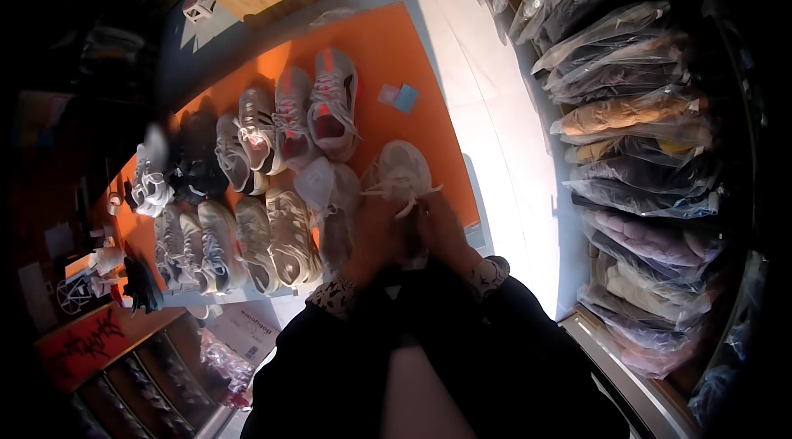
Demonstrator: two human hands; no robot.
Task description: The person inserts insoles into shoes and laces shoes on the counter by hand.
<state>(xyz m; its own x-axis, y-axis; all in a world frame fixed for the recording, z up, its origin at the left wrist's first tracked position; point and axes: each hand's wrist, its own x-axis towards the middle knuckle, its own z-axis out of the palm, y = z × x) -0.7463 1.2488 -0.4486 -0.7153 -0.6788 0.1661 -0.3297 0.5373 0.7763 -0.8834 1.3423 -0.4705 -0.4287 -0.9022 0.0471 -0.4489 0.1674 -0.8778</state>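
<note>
A pale sneaker (402,162) lies on the orange table top (450,146), its toe pointing away from me. My left hand (373,233) is closed at the near left side of its laces, and my right hand (445,231) pinches at the laces from the right. A white shoelace (406,208) runs between my fingers, with loose ends sticking out on both sides. The fingertips and the shoe's heel part are in shadow and partly hidden. Close to my left hand is another pale shoe (334,233) with a whitish wrapping (326,183) at its top.
Two rows of sneakers, including a grey pair with red-pink trim (332,96), fill the table's left part. A blue card (405,98) lies near the far right. Garments in clear plastic (639,113) hang at the right. Shelves (148,381) stand lower left.
</note>
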